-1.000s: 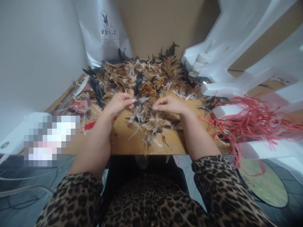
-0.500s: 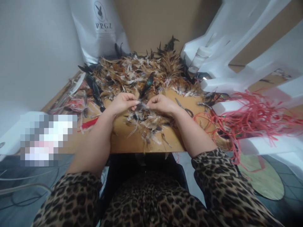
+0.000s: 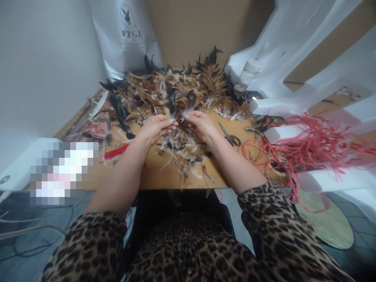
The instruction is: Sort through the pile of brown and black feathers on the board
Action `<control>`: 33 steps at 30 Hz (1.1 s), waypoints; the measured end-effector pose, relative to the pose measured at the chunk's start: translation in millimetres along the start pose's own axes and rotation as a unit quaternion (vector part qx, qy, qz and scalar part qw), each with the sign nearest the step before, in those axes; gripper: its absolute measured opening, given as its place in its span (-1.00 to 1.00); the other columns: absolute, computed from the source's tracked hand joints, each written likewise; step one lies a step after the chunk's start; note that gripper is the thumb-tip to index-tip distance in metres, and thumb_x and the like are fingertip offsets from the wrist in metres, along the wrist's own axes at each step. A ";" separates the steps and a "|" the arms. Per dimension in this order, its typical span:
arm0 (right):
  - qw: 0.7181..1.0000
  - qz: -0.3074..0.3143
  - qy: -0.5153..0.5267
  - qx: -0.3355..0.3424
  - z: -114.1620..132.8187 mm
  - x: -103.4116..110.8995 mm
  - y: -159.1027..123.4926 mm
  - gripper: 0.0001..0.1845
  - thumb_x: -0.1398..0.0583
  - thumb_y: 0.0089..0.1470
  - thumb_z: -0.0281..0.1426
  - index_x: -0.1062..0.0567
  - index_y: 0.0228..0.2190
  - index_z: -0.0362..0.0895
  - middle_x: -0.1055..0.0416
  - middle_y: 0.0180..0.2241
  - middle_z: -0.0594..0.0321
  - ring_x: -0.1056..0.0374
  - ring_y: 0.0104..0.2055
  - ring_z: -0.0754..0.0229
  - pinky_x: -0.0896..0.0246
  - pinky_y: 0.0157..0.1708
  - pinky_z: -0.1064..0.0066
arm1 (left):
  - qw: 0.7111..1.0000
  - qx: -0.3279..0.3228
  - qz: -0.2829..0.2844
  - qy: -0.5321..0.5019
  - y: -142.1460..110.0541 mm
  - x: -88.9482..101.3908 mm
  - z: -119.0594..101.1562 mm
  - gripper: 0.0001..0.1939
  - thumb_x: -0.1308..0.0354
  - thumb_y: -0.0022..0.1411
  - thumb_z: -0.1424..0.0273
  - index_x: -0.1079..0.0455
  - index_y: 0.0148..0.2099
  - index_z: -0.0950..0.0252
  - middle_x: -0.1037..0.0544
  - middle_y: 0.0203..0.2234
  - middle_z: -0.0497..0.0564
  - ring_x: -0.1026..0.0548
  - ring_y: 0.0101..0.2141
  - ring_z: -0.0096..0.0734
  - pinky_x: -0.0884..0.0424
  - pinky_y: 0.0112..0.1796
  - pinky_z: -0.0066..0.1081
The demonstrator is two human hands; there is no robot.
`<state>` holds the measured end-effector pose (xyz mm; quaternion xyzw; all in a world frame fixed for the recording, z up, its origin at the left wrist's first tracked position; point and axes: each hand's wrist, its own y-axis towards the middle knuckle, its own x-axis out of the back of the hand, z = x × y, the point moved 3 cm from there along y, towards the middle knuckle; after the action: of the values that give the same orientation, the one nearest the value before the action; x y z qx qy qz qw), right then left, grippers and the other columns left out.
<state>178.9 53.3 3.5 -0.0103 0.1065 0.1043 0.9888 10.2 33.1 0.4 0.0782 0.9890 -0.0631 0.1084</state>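
Note:
Pinched between the fingertips of my left hand (image 3: 158,127) is a dark feather (image 3: 171,100), its tip pointing up. My right hand (image 3: 199,123) pinches another dark feather (image 3: 191,102) by its pale, fluffy base. The two hands are close together but apart, over the wooden table (image 3: 152,172). Below them lies a small heap of brown and white feathers (image 3: 188,152). Behind them spreads a large pile of brown feathers (image 3: 164,84). Dark-handled scissors (image 3: 230,136) rest right of my right hand.
Red string (image 3: 320,145) hangs in a tangle over white foam on the right. A clear bottle with a white lid (image 3: 248,74) stands at the back right. The silver bag (image 3: 129,43) is at the back left. Something red (image 3: 116,152) lies beside my left forearm.
My hands have moved slightly up and away from the table's front edge. Where one dark feather stood between them, two now show apart, one in each hand.

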 end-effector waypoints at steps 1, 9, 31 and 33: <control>1.000 -0.002 -0.006 0.010 -1.9 -2.5 0.1 -0.59 -0.37 -0.39 -0.18 -0.38 -0.53 -0.16 -0.24 -0.66 0.45 -0.08 -0.63 0.45 0.06 -0.63 0.55 | 1.000 0.005 0.011 0.001 -0.6 -1.7 0.7 -0.78 -0.33 -0.09 0.40 -0.45 -0.38 0.44 -0.58 -0.42 0.11 -0.51 -0.49 -0.57 -0.40 -0.48 -0.63; 0.999 -0.024 -0.026 0.041 -2.1 -18.7 -9.3 -0.65 -0.34 -0.33 -0.20 -0.38 -0.56 -0.17 -0.22 -0.67 0.45 -0.05 -0.61 0.45 0.01 -0.56 0.53 | 0.998 0.027 0.049 -0.026 1.3 -5.5 5.4 -0.80 -0.31 -0.05 0.44 -0.44 -0.37 0.48 -0.58 -0.44 0.13 -0.51 -0.52 -0.55 -0.39 -0.52 -0.63; 0.984 -0.001 -0.144 0.106 4.4 -14.4 -9.7 -0.72 -0.28 -0.22 -0.22 -0.42 -0.55 -0.19 -0.34 -0.56 0.35 -0.16 -0.51 0.39 -0.11 -0.44 0.50 | 0.989 -0.054 0.027 0.132 -1.5 -8.8 -0.9 -0.75 -0.31 -0.07 0.31 -0.44 -0.47 0.43 -0.55 -0.55 0.09 -0.43 -0.63 -0.58 -0.29 -0.61 -0.59; 0.978 0.032 -0.175 0.110 11.5 -8.3 -12.0 -0.74 -0.27 -0.20 -0.24 -0.46 -0.50 -0.19 -0.38 -0.53 0.33 -0.18 -0.50 0.38 -0.12 -0.43 0.49 | 0.990 -0.063 0.016 0.125 -0.1 -6.2 -1.2 -0.76 -0.31 -0.07 0.31 -0.44 -0.47 0.43 -0.55 -0.56 0.07 -0.41 -0.64 -0.60 -0.30 -0.60 -0.59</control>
<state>175.9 40.3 16.5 0.1205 -0.0566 0.1236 0.9834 16.0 32.3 2.9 0.0945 0.9954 0.0111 -0.0103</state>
